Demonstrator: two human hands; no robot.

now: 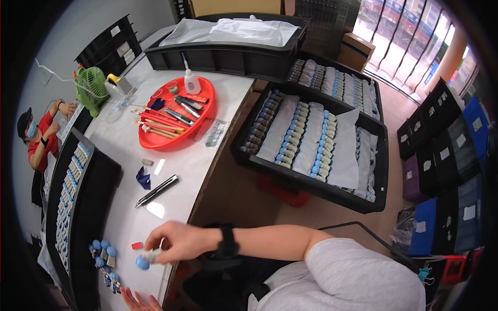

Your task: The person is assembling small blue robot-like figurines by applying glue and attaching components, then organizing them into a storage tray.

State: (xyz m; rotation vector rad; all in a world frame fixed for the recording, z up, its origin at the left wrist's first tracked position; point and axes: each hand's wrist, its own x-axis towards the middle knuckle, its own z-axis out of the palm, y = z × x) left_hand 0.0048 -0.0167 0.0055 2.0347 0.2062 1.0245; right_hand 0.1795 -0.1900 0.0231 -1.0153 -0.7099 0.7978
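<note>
My right hand (179, 241), with a black band at the wrist, pinches a small pale figurine (142, 262) by its body. The figurine's round blue head points down and away from the fingers, slightly blurred. At the lower edge my left hand (139, 300) shows only in part, its fingers apart and nothing visible in them. Just left of both hands, a cluster of similar blue-headed figurines (106, 262) lies on the white table (122, 217). A small red piece (136, 245) rests beside the right fingertips.
Beyond lie a black pen (157, 191), dark blue cloth (143, 178) and a red tray (150, 141) of brushes, markers and a white bottle (191, 83). Black crates of figurines stand left (104, 168) and right (381, 171). A co-worker (39, 140) sits far left.
</note>
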